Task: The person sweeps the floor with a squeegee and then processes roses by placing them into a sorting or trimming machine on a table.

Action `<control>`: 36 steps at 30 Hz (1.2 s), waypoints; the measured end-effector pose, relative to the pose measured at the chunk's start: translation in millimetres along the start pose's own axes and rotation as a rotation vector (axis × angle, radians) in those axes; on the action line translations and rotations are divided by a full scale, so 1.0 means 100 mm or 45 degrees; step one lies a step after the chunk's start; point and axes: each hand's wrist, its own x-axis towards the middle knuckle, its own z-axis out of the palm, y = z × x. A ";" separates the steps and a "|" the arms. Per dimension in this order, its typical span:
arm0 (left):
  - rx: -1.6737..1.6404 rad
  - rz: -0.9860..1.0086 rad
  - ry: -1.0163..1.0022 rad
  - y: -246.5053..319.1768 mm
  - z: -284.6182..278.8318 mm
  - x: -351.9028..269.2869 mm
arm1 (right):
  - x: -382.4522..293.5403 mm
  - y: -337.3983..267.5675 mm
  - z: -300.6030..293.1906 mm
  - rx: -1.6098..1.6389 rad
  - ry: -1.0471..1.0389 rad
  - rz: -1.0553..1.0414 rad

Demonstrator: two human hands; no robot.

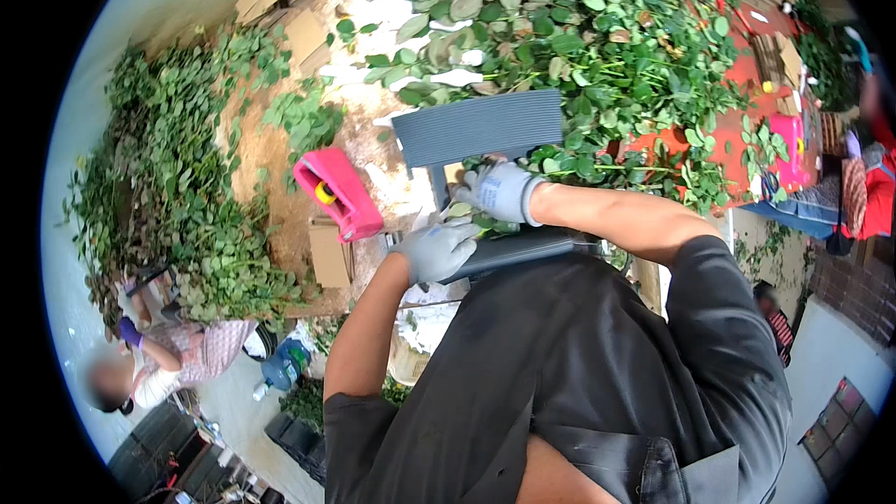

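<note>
Both my hands wear grey work gloves and are close together at a dark grey stand with a ribbed upper panel (483, 126) and a padded lower bar (518, 252). My left hand (441, 252) lies at the left end of the lower bar, its fingers pointing right against green leaves (497, 224). Just below the ribbed panel, my right hand (500, 190) is bent over the leafy stems, fingers curled downward. What its fingertips touch is hidden. A bit of cardboard (453, 173) shows beside the stand's upright.
A pink plastic holder (339, 196) with a yellow part stands left of my hands, by folded cardboard (330, 252). Leafy cut stems (560, 35) cover the far table, several with white covers (455, 77). At left a person (175, 350) in purple gloves handles foliage (175, 189).
</note>
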 end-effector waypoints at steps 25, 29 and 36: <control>-0.142 0.211 0.019 -0.21 0.00 0.15 | 0.37 -0.07 -0.21 -0.205 -0.333 -0.034; -0.050 0.376 0.039 -0.51 0.01 0.21 | 0.26 -0.18 -0.66 -0.249 -0.174 0.169; -0.013 0.317 -0.128 -0.07 -0.09 0.28 | -1.62 -1.00 -2.25 -0.538 0.613 0.778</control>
